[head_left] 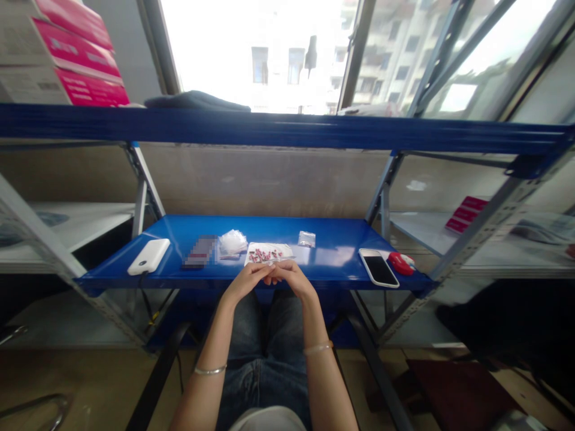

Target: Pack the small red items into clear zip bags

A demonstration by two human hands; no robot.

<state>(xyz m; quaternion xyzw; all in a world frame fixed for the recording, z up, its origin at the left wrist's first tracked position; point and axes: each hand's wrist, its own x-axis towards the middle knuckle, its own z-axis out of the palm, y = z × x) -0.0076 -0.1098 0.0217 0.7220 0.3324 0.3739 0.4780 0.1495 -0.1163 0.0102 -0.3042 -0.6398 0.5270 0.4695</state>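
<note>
My left hand (247, 279) and my right hand (293, 276) meet at the front edge of the blue shelf (339, 266). Their fingers are closed and come together at the tips, and whatever they may pinch is too small to make out. Just beyond the fingertips lies a white sheet or shallow tray (281, 247), with several small red and pink pieces (259, 256) scattered on it. To its left is a pile of clear plastic bags (232, 242). A small clear bag (306, 239) with something pale inside rests to the right.
On the left lie a white power bank (149, 256) with a cable and a blurred flat item (200, 252). A phone (378, 267) and a red object (401, 263) are at the right. A blue upper beam (287, 130) crosses above. Chair armrests flank my legs.
</note>
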